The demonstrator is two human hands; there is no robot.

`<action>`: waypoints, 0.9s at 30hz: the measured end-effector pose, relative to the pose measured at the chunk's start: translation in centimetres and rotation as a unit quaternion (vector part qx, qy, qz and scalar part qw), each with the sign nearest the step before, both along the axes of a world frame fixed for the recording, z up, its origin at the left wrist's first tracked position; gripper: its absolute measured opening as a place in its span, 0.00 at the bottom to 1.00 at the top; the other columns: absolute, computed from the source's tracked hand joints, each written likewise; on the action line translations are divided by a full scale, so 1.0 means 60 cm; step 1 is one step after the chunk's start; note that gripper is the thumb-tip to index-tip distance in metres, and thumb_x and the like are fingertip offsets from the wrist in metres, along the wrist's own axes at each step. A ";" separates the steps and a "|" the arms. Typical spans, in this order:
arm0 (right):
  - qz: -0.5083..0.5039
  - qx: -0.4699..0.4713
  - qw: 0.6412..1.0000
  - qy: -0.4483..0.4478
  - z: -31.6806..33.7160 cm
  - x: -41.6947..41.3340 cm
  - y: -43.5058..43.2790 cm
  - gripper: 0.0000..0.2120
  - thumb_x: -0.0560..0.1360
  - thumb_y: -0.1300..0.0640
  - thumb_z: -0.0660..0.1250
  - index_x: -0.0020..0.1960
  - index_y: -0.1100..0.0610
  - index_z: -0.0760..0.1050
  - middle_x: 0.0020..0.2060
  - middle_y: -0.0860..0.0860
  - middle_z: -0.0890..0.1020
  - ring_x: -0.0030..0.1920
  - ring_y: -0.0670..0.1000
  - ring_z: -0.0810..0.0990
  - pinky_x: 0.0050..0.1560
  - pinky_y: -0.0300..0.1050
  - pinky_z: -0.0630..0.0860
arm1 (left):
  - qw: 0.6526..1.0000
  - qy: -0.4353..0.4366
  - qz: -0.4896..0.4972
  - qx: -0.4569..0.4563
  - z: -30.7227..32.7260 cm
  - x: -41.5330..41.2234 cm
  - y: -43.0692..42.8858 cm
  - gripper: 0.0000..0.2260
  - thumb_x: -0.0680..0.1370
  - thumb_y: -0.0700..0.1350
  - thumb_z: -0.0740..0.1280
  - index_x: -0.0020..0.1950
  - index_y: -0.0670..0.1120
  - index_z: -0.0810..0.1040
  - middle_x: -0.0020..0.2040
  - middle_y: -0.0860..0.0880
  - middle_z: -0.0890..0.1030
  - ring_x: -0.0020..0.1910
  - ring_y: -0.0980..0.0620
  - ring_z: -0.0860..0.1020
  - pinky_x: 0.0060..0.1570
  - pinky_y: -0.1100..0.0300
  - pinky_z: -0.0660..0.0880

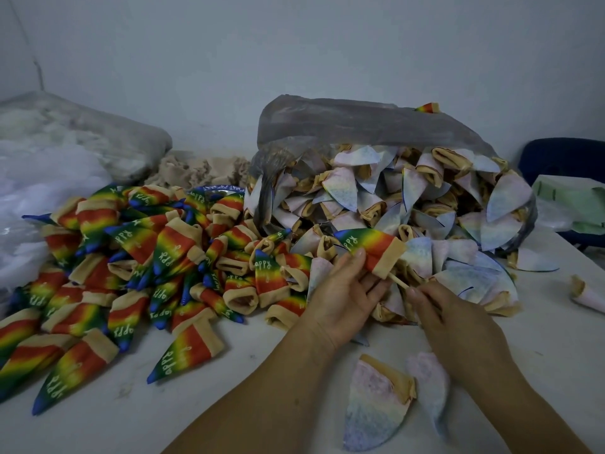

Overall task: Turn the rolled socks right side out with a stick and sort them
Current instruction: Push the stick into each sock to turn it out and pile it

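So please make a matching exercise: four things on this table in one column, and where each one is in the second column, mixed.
Things:
1. rainbow sock on the stick
2. plastic bag
3. pile of rainbow socks
4. stick

Places:
A. left part of the table
B. in the left hand
C. behind the hands, full of pale socks
D. in the right hand

Pairs: 1-B, 2-C, 3-A, 4-D
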State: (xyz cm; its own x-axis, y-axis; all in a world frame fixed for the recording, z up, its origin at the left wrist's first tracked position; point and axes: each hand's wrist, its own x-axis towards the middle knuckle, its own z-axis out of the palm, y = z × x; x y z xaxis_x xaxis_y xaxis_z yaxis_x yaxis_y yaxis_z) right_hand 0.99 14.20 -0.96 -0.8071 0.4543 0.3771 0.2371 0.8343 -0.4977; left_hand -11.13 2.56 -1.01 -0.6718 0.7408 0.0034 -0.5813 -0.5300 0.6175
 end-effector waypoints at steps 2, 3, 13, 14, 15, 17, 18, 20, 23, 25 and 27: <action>-0.002 -0.001 1.000 -0.001 0.000 -0.001 0.001 0.11 0.78 0.45 0.56 0.47 0.47 0.74 0.33 0.45 0.76 0.36 0.53 0.76 0.35 0.46 0.70 | 1.000 -0.007 0.006 -0.001 0.000 0.001 0.001 0.12 0.75 0.45 0.67 0.57 0.44 0.77 0.51 0.45 0.85 0.50 0.49 0.84 0.52 0.56 0.81; -0.005 -0.001 1.000 -0.002 0.000 -0.002 0.001 0.11 0.78 0.45 0.56 0.47 0.47 0.74 0.32 0.45 0.76 0.36 0.53 0.76 0.34 0.46 0.70 | 1.000 -0.011 0.010 -0.002 -0.001 0.001 0.001 0.11 0.77 0.45 0.66 0.57 0.44 0.77 0.51 0.45 0.86 0.50 0.49 0.85 0.51 0.57 0.81; -0.031 -0.018 0.999 0.020 0.007 -0.002 0.008 0.06 0.75 0.47 0.61 0.39 0.43 0.71 0.31 0.43 0.77 0.33 0.42 0.74 0.30 0.41 0.64 | 0.988 -0.088 0.125 0.028 0.000 -0.013 0.001 0.08 0.81 0.39 0.64 0.59 0.39 0.76 0.49 0.40 0.85 0.46 0.46 0.85 0.40 0.56 0.82; -0.025 -0.008 0.999 0.033 0.007 -0.003 0.008 0.06 0.76 0.50 0.62 0.40 0.44 0.72 0.32 0.44 0.77 0.34 0.44 0.74 0.31 0.42 0.65 | 0.988 -0.085 0.126 0.022 0.001 -0.012 0.000 0.07 0.80 0.39 0.65 0.58 0.39 0.76 0.48 0.41 0.86 0.45 0.47 0.86 0.39 0.57 0.82; -0.019 0.003 0.999 0.046 0.008 -0.003 0.008 0.05 0.76 0.53 0.62 0.43 0.47 0.75 0.34 0.45 0.77 0.36 0.48 0.74 0.32 0.44 0.67 | 0.989 -0.079 0.126 0.016 0.002 -0.011 0.000 0.07 0.80 0.39 0.65 0.58 0.40 0.76 0.47 0.42 0.86 0.44 0.48 0.85 0.38 0.57 0.82; -0.010 0.030 0.998 0.058 0.007 -0.004 0.010 0.08 0.77 0.57 0.62 0.50 0.55 0.79 0.38 0.51 0.78 0.40 0.54 0.75 0.38 0.49 0.71 | 0.990 -0.062 0.124 0.005 0.002 -0.011 0.000 0.06 0.80 0.38 0.65 0.57 0.42 0.77 0.46 0.44 0.86 0.42 0.51 0.85 0.37 0.59 0.81; -0.007 0.040 0.998 0.056 0.005 -0.004 0.013 0.09 0.77 0.58 0.62 0.53 0.57 0.80 0.39 0.53 0.78 0.42 0.56 0.75 0.40 0.51 0.73 | 0.991 -0.054 0.123 0.000 0.004 -0.011 0.000 0.06 0.80 0.38 0.65 0.56 0.43 0.78 0.45 0.45 0.86 0.41 0.52 0.85 0.37 0.60 0.81; 0.000 0.055 0.997 0.054 0.004 -0.004 0.017 0.11 0.77 0.58 0.62 0.56 0.58 0.79 0.40 0.55 0.79 0.43 0.57 0.75 0.43 0.53 0.74 | 0.992 -0.039 0.122 -0.012 0.006 -0.010 0.000 0.06 0.80 0.38 0.65 0.55 0.43 0.79 0.44 0.46 0.86 0.39 0.53 0.84 0.36 0.62 0.80; 0.003 0.073 0.995 0.062 0.004 -0.003 0.020 0.11 0.77 0.58 0.63 0.57 0.58 0.80 0.38 0.55 0.79 0.42 0.58 0.75 0.41 0.54 0.74 | 0.993 -0.016 0.118 -0.026 0.009 -0.008 0.002 0.04 0.80 0.39 0.65 0.52 0.42 0.79 0.41 0.47 0.84 0.35 0.55 0.81 0.33 0.64 0.77; 0.000 0.085 0.994 0.071 0.005 -0.003 0.022 0.11 0.77 0.59 0.64 0.56 0.58 0.80 0.38 0.56 0.79 0.41 0.59 0.75 0.40 0.54 0.74 | 0.992 0.001 0.121 -0.036 0.009 -0.007 0.003 0.04 0.81 0.40 0.65 0.52 0.42 0.79 0.40 0.47 0.83 0.35 0.56 0.80 0.31 0.66 0.75; -0.001 0.092 0.993 0.076 0.004 -0.005 0.023 0.10 0.76 0.60 0.65 0.56 0.59 0.80 0.38 0.57 0.79 0.41 0.60 0.76 0.40 0.54 0.74 | 0.991 0.018 0.126 -0.049 0.008 -0.006 0.004 0.04 0.80 0.41 0.65 0.51 0.42 0.79 0.41 0.47 0.82 0.34 0.57 0.78 0.29 0.67 0.72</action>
